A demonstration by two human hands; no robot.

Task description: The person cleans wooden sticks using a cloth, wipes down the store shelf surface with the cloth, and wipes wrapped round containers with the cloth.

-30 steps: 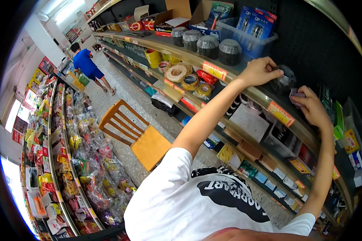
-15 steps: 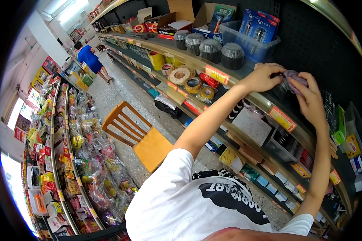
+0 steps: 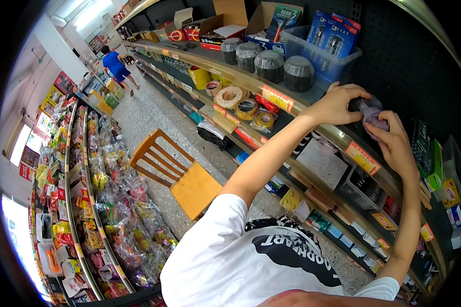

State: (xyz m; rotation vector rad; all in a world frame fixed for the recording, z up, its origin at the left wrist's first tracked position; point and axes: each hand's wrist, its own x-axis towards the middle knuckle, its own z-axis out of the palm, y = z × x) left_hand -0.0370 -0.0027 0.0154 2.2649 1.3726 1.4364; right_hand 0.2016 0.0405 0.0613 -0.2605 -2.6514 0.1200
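My left hand [image 3: 339, 104] is at the upper shelf, its fingers closed round a small dark round object [image 3: 358, 105] that looks like a jar and is partly hidden. A crumpled purple cloth [image 3: 375, 117] is pinched in my right hand [image 3: 396, 143] and pressed against that object. Left of my hands, several dark jars with clear plastic over their tops stand in a row, the closest being a dark jar [image 3: 298, 74]. Behind them is a clear plastic bin [image 3: 338, 64] with blue blister packs [image 3: 330, 38].
Rolls of tape [image 3: 247, 108] lie on the shelf below. A wooden chair [image 3: 194, 189] stands in the aisle, and bagged snacks [image 3: 133, 204] fill the rack at left. Farther off is a person in blue [image 3: 115, 66]. Small boxes [image 3: 451, 192] sit at the shelf's right.
The dark object and cloth have tilted and shifted slightly down in my hands. My right hand has moved a little lower. The person in blue has turned and stepped farther away.
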